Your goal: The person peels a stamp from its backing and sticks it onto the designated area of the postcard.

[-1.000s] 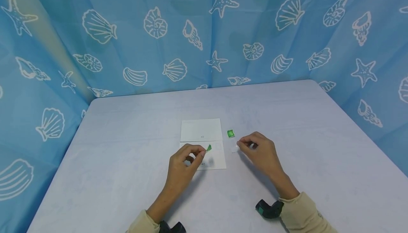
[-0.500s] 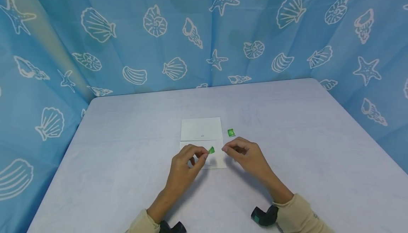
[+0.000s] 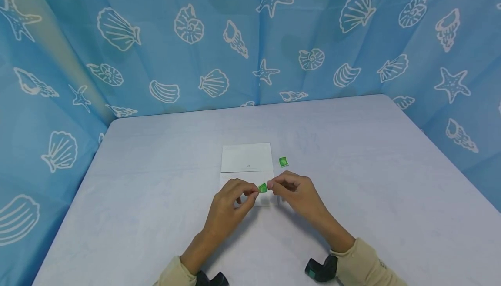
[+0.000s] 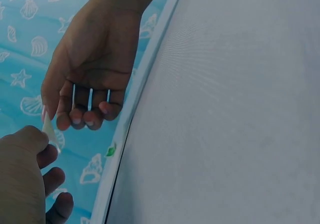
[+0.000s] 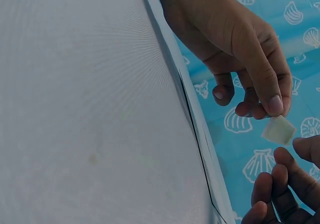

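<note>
My left hand (image 3: 228, 201) pinches a small green square sticker (image 3: 263, 187) by its left corner, between thumb and index finger, over the lower half of a white folded paper (image 3: 246, 157). The right wrist view shows the sticker's pale back (image 5: 278, 130). My right hand (image 3: 300, 190) comes in from the right, its thumb and index fingertips right at the sticker's free edge. A small gap shows between those fingertips in the right wrist view, and the other fingers are loosely bent.
A second green square (image 3: 283, 161) lies on the table just right of the paper. The pale cloth-covered table (image 3: 156, 164) ends at a blue seashell curtain (image 3: 219, 38) at the back and sides. Black wrist devices (image 3: 322, 269) sit below both hands.
My right hand has moved left from beside the paper to the sticker's edge. My left hand has shifted slightly right, and the sticker has turned so more of its green face shows.
</note>
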A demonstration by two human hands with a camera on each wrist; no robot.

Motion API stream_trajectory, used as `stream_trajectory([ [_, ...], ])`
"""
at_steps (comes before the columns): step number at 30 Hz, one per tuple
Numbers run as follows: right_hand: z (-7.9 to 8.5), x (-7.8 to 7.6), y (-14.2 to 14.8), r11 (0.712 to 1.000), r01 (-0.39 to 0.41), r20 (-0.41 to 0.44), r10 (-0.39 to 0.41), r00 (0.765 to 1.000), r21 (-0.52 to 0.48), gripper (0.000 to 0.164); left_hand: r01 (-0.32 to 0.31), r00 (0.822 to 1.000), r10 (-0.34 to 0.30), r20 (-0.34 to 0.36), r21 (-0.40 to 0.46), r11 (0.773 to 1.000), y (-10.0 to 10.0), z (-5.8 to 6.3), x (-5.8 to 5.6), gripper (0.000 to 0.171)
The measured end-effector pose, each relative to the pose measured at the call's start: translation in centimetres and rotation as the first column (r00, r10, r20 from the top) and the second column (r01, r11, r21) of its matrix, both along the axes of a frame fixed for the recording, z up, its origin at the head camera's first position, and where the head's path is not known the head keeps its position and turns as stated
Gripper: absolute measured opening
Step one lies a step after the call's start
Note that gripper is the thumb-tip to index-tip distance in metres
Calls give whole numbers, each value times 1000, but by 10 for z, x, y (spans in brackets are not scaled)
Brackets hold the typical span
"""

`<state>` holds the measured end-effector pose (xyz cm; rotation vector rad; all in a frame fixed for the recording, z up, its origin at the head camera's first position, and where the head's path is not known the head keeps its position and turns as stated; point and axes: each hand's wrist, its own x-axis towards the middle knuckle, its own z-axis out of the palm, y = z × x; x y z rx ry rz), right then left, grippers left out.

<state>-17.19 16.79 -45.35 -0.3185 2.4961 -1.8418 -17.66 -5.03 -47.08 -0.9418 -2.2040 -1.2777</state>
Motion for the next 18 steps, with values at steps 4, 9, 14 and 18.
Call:
stream_trajectory([
  [4, 0, 0, 0, 1000, -6, 12, 6, 1000, 2, 13, -1, 999, 1, -37, -4, 1000, 0, -1, -1, 16],
  [9, 0, 0, 0, 1000, -6, 27, 5, 1000, 8, 14, -6, 997, 3, -79, -27, 1000, 0, -3, -3, 16],
  [14, 0, 0, 0, 1000, -12, 36, 12, 999, 5, 14, -10, 995, 5, -104, -48, 999, 0, -2, -2, 16],
  [18, 0, 1, -1, 1000, -17, 41, 17, 999, 7, 15, -13, 994, 6, -113, -67, 998, -1, -2, -2, 16],
])
